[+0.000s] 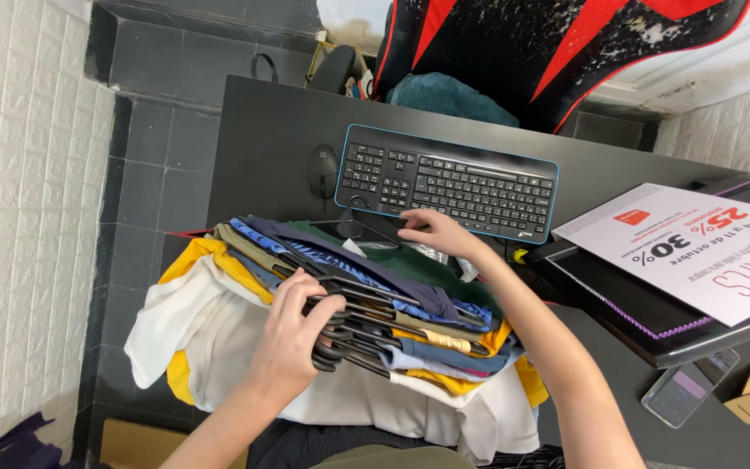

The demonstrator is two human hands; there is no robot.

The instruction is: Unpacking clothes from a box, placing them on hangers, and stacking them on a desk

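A stack of several garments on black hangers (375, 326) lies across the near edge of a black desk (271, 139); the clothes are white, yellow, blue, olive and dark green. My left hand (292, 334) is closed around the bundled black hanger hooks at the stack's near side. My right hand (436, 230) rests on the far end of the pile, fingers spread on the dark green garment (418, 265), just in front of the keyboard.
A black keyboard with a blue rim (449, 182) and a black mouse (323, 169) sit on the desk. A dark tray with a white printed flyer (696, 239) stands at right, a phone (683, 391) below it. A black-and-red chair (557, 43) is behind.
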